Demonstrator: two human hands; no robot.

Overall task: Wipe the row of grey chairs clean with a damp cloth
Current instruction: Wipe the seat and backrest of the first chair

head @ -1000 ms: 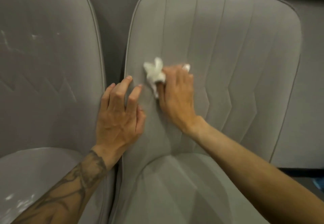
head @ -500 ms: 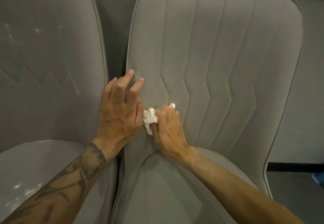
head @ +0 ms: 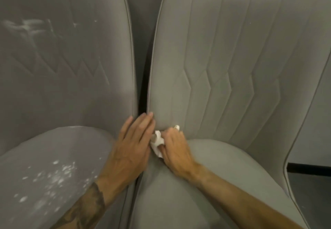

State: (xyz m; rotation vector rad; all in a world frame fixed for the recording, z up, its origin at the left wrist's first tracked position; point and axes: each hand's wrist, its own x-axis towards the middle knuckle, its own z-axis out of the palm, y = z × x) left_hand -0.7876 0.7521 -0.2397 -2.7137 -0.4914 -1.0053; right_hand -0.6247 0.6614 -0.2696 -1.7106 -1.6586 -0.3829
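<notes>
Right hand (head: 174, 150) gripped the crumpled white cloth (head: 157, 143), fingers curled round it, low in the centre of the frame. It pressed the cloth into the crease of the chair at frame right (head: 232, 58), where the backrest met the seat (head: 215, 184), close to that chair's near-centre edge. Left hand (head: 133, 144) lay flat just beside it, fingers straight and holding nothing. It rested across the narrow gap between the two chairs, with its fingertips at the backrest's piped edge. That backrest showed almost no marks, so it looked largely wiped. Whether its seat had been wiped, I couldn't tell. The chair at frame left (head: 62, 85) looked not yet cleaned: pale smears (head: 26, 28) sat on its backrest at upper left, and white specks (head: 53, 171) were scattered over its seat at lower left. Judging by that, one chair was near done, and at least one full chair was left to wipe
</notes>
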